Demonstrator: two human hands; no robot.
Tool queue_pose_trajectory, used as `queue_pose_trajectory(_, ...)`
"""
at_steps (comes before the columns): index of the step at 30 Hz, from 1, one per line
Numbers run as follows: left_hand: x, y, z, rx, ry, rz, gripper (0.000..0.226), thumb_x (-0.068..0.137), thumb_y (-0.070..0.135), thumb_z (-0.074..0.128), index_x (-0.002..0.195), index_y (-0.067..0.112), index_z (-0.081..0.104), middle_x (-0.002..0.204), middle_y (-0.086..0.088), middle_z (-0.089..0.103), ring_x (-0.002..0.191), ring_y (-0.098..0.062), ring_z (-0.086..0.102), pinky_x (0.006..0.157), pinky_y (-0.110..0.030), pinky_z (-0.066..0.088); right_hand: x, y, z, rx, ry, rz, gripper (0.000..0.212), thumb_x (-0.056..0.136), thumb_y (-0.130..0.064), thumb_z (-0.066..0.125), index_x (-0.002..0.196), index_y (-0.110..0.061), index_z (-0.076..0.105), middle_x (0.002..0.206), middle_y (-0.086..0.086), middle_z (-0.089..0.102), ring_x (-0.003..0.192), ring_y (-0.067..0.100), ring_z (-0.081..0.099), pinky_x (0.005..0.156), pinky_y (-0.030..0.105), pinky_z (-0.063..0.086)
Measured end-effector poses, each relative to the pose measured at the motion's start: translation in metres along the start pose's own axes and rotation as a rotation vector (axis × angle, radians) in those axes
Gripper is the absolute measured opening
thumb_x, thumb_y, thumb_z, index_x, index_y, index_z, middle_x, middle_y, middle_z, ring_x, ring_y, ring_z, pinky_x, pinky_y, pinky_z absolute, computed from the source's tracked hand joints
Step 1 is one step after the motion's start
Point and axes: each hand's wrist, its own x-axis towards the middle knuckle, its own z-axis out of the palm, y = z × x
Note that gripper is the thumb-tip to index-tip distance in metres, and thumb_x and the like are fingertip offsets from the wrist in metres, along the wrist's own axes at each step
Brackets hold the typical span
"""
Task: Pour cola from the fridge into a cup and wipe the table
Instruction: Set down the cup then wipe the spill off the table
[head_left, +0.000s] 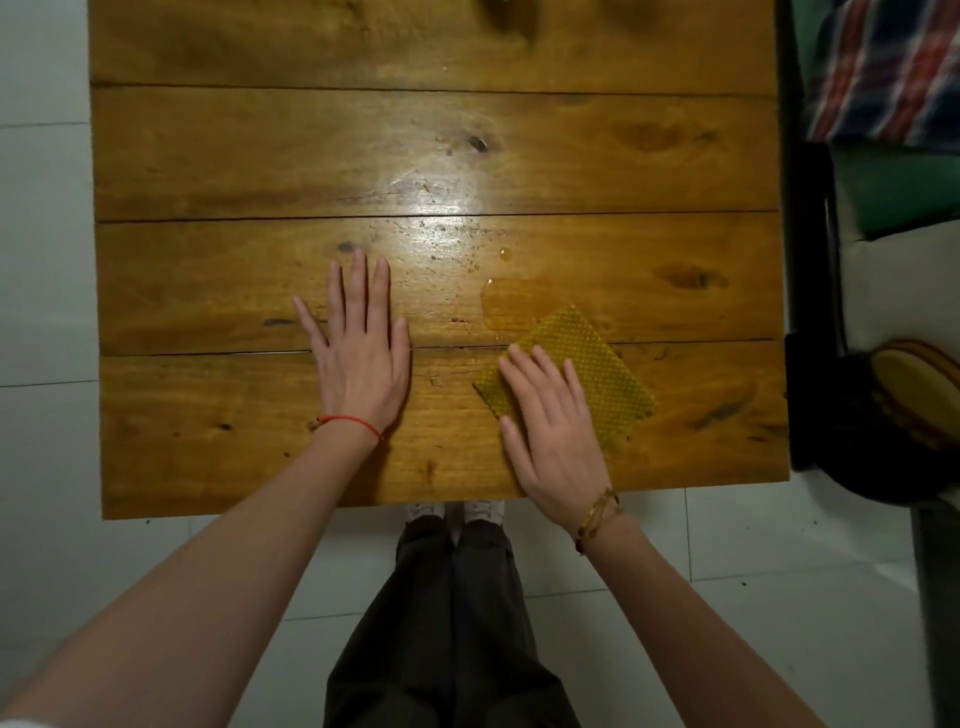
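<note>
A wooden plank table (208, 156) fills the view. A yellow dotted cloth (597, 374) lies flat on it at the near right. My right hand (553, 436) presses on the cloth's near left part with straight fingers. A puddle of spilled liquid (511, 304) sits just beyond the cloth's far corner, with small drops (457, 234) scattered further back. My left hand (358, 353) rests flat on the bare wood to the left, fingers spread. No cup or cola bottle is clearly in view.
The table's near edge (311, 506) runs just in front of my legs. White tiled floor (41, 260) lies to the left. At the right stand a dark piece of furniture (810, 260), checked fabric (883, 67) and a round wooden object (914, 384).
</note>
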Motion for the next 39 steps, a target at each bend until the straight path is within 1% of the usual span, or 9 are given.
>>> queue_pose_trajectory(4, 0.000, 0.000, 0.001, 0.015, 0.013, -0.010, 0.059, 0.104, 0.037, 0.023, 0.157, 0.024, 0.002, 0.166, 0.000, -0.002, 0.152, -0.022, -0.005, 0.118, -0.062, 0.001, 0.002, 0.004, 0.007, -0.134, -0.009, 0.188, 0.061, 0.103, -0.036, 0.035, 0.156, -0.013, 0.015, 0.165, 0.006, 0.007, 0.152, 0.021, -0.002, 0.123, 0.049, 0.007)
queue_pose_trajectory(11, 0.000, 0.001, -0.001, -0.013, 0.028, -0.021, 0.059, 0.103, 0.031, 0.028, 0.157, 0.025, 0.004, 0.166, 0.002, -0.001, 0.152, -0.020, -0.005, 0.119, -0.060, 0.000, 0.014, 0.009, 0.011, -0.186, 0.033, 0.418, 0.074, 0.101, -0.050, 0.033, 0.156, -0.010, 0.004, 0.165, 0.008, -0.003, 0.152, 0.023, -0.007, 0.123, 0.047, 0.003)
queue_pose_trajectory(13, 0.000, 0.001, -0.002, -0.014, 0.025, -0.026, 0.060, 0.103, 0.031, 0.029, 0.157, 0.025, 0.004, 0.166, 0.002, 0.000, 0.152, -0.020, -0.005, 0.119, -0.060, 0.000, 0.024, 0.003, 0.012, -0.213, 0.017, 0.402, 0.073, 0.101, -0.050, 0.032, 0.156, -0.012, 0.004, 0.165, 0.008, -0.003, 0.152, 0.023, -0.007, 0.123, 0.049, 0.004)
queue_pose_trajectory(18, -0.001, 0.000, -0.003, -0.014, 0.021, -0.022, 0.060, 0.102, 0.030, 0.030, 0.157, 0.025, 0.005, 0.166, 0.003, 0.001, 0.152, -0.019, -0.004, 0.120, -0.059, -0.001, 0.018, -0.008, 0.018, -0.266, -0.111, 0.182, 0.074, 0.100, -0.056, 0.028, 0.157, -0.015, 0.005, 0.165, 0.008, -0.003, 0.152, 0.025, -0.006, 0.123, 0.050, 0.008)
queue_pose_trajectory(20, -0.001, 0.000, -0.003, -0.016, 0.017, -0.024, 0.060, 0.102, 0.030, 0.030, 0.157, 0.026, 0.006, 0.166, 0.003, 0.001, 0.152, -0.019, -0.004, 0.120, -0.059, -0.001, 0.009, 0.001, 0.016, -0.285, -0.134, 0.162, 0.073, 0.100, -0.056, 0.027, 0.157, -0.016, 0.004, 0.165, 0.009, -0.004, 0.152, 0.025, -0.006, 0.123, 0.049, 0.010)
queue_pose_trajectory(27, 0.000, 0.000, -0.005, -0.007, 0.004, -0.027, 0.060, 0.101, 0.031, 0.028, 0.157, 0.025, 0.006, 0.166, 0.002, 0.001, 0.153, -0.021, -0.003, 0.119, -0.060, 0.001, 0.061, 0.007, 0.009, -0.226, 0.043, 0.509, 0.072, 0.101, -0.054, 0.026, 0.157, -0.015, 0.000, 0.164, 0.010, -0.005, 0.151, 0.027, -0.008, 0.122, 0.051, 0.003)
queue_pose_trajectory(30, -0.001, 0.000, -0.005, 0.003, 0.004, -0.021, 0.060, 0.101, 0.031, 0.026, 0.157, 0.025, 0.006, 0.166, 0.002, 0.001, 0.153, -0.021, -0.003, 0.119, -0.060, 0.001, 0.086, -0.013, 0.017, -0.227, 0.013, 0.426, 0.072, 0.101, -0.055, 0.024, 0.157, -0.016, 0.000, 0.164, 0.010, -0.007, 0.151, 0.027, -0.009, 0.122, 0.050, 0.001)
queue_pose_trajectory(34, -0.001, 0.000, -0.007, 0.000, -0.004, -0.021, 0.060, 0.101, 0.032, 0.025, 0.157, 0.025, 0.006, 0.166, 0.001, 0.001, 0.153, -0.021, -0.004, 0.119, -0.061, 0.002, 0.069, -0.012, 0.019, -0.251, -0.054, 0.262, 0.073, 0.101, -0.056, 0.025, 0.157, -0.016, -0.001, 0.164, 0.009, -0.008, 0.151, 0.024, -0.009, 0.123, 0.049, 0.002)
queue_pose_trajectory(39, -0.001, 0.000, -0.008, 0.002, -0.012, -0.018, 0.060, 0.101, 0.031, 0.026, 0.157, 0.024, 0.007, 0.166, 0.000, 0.002, 0.153, -0.022, -0.003, 0.119, -0.061, 0.003, 0.087, 0.016, 0.003, -0.224, 0.049, 0.547, 0.072, 0.102, -0.053, 0.024, 0.156, -0.015, -0.001, 0.164, 0.011, -0.007, 0.151, 0.028, -0.008, 0.122, 0.052, 0.004)
